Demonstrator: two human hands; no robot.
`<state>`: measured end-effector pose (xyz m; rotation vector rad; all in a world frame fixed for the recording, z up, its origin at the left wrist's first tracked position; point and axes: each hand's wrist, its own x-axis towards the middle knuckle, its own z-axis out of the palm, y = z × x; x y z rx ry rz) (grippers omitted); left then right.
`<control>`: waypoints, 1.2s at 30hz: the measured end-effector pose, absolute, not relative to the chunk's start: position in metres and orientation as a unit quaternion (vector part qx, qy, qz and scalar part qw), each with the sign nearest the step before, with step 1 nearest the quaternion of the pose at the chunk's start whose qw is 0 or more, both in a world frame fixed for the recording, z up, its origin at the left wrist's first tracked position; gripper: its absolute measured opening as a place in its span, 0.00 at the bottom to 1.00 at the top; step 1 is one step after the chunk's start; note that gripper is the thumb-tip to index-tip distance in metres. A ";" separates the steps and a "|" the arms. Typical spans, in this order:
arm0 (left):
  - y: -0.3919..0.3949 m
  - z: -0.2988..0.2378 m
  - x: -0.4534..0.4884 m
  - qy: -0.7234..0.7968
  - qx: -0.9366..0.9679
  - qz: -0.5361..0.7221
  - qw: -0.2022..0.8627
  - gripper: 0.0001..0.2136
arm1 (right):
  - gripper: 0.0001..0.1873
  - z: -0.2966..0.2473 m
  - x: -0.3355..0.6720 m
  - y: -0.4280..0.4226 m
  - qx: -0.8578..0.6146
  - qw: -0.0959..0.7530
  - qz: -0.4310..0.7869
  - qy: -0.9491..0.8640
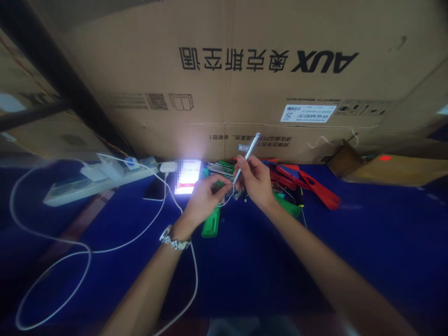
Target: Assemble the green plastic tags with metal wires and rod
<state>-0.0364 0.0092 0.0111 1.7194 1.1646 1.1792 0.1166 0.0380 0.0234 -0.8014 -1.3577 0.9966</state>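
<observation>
My right hand [255, 179] is closed round a thin silver rod-like tool [248, 155] that slants up to the right, its lower tip down between my two hands. My left hand [206, 196], with a metal wristwatch [174, 240] on the wrist, pinches a small part with thin wires [227, 193]; what the part is I cannot make out. Both hands hover over a blue table cover [315, 252], just above a green plastic clip [211, 224].
A lit phone [188, 176] lies left of the hands, with a white cable [84, 249] looping to a power strip [91, 184]. Red clips [320, 189] and green clips [289, 205] lie to the right. A big cardboard box [245, 79] stands behind.
</observation>
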 end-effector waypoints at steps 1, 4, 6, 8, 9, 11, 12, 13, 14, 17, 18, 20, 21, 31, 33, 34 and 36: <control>0.009 0.011 -0.035 0.456 0.647 0.476 0.381 0.05 | 0.22 0.024 0.116 0.039 -0.346 0.596 0.437 -0.578; 0.010 0.013 -0.033 0.428 0.616 0.511 0.420 0.09 | 0.22 0.025 0.115 0.039 -0.346 0.606 0.446 -0.560; 0.009 0.013 -0.034 0.392 0.612 0.527 0.441 0.10 | 0.21 0.025 0.114 0.039 -0.350 0.612 0.443 -0.554; 0.009 0.012 -0.035 0.360 0.601 0.543 0.463 0.12 | 0.21 0.025 0.114 0.038 -0.354 0.612 0.445 -0.549; 0.009 0.012 -0.035 0.348 0.598 0.546 0.472 0.14 | 0.21 0.024 0.113 0.038 -0.356 0.611 0.448 -0.547; 0.009 0.010 -0.035 0.335 0.607 0.536 0.482 0.17 | 0.20 0.025 0.113 0.038 -0.363 0.609 0.452 -0.542; 0.009 0.009 -0.035 0.332 0.615 0.529 0.482 0.17 | 0.20 0.025 0.113 0.039 -0.366 0.609 0.452 -0.540; 0.009 0.008 -0.035 0.331 0.621 0.524 0.479 0.18 | 0.20 0.026 0.113 0.039 -0.369 0.608 0.452 -0.538; 0.009 0.006 -0.035 0.331 0.625 0.521 0.479 0.18 | 0.20 0.027 0.114 0.040 -0.370 0.609 0.453 -0.536; 0.011 0.003 -0.033 0.322 0.625 0.519 0.487 0.22 | 0.20 0.029 0.115 0.042 -0.364 0.611 0.455 -0.537; 0.011 0.002 -0.032 0.320 0.625 0.520 0.485 0.23 | 0.20 0.029 0.115 0.042 -0.363 0.611 0.454 -0.538; 0.012 0.000 -0.029 0.322 0.624 0.530 0.475 0.24 | 0.20 0.030 0.116 0.042 -0.365 0.607 0.454 -0.540; 0.012 -0.001 -0.028 0.323 0.622 0.537 0.470 0.23 | 0.20 0.029 0.116 0.042 -0.369 0.604 0.454 -0.541; 0.011 -0.010 -0.016 0.374 0.602 0.541 0.453 0.11 | 0.22 0.026 0.118 0.044 -0.374 0.607 0.441 -0.545; 0.012 -0.010 -0.017 0.380 0.606 0.524 0.462 0.10 | 0.23 0.027 0.118 0.045 -0.368 0.607 0.435 -0.554; 0.012 -0.010 -0.018 0.385 0.608 0.513 0.468 0.11 | 0.23 0.028 0.118 0.046 -0.368 0.604 0.432 -0.560; 0.011 -0.010 -0.018 0.402 0.610 0.500 0.465 0.12 | 0.23 0.028 0.117 0.047 -0.371 0.599 0.425 -0.567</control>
